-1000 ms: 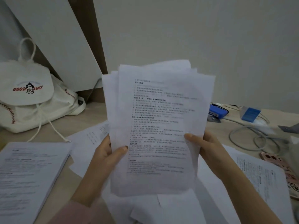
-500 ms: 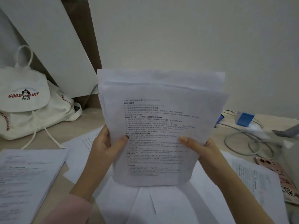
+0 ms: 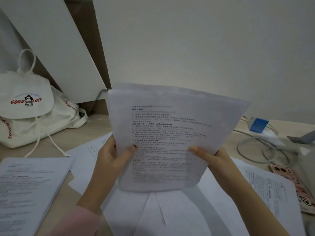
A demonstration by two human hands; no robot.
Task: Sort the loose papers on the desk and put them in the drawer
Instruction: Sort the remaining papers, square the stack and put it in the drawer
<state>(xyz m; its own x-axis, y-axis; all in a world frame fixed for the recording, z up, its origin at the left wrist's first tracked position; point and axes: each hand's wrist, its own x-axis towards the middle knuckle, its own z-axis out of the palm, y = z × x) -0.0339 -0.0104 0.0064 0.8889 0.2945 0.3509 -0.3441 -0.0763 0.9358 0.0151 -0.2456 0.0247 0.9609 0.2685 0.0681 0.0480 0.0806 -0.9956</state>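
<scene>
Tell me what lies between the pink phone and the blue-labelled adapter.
A looped grey cable, between the pink phone and the blue-labelled adapter; head view shows it.

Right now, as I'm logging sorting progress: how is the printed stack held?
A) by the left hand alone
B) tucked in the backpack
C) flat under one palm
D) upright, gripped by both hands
D: the left hand and right hand each grip a side of the upright stack.

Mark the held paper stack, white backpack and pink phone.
held paper stack [image 3: 175, 137], head view, printed front sheet.
white backpack [image 3: 32, 87], head view, front flap.
pink phone [image 3: 285, 173], head view, camera end.
</scene>
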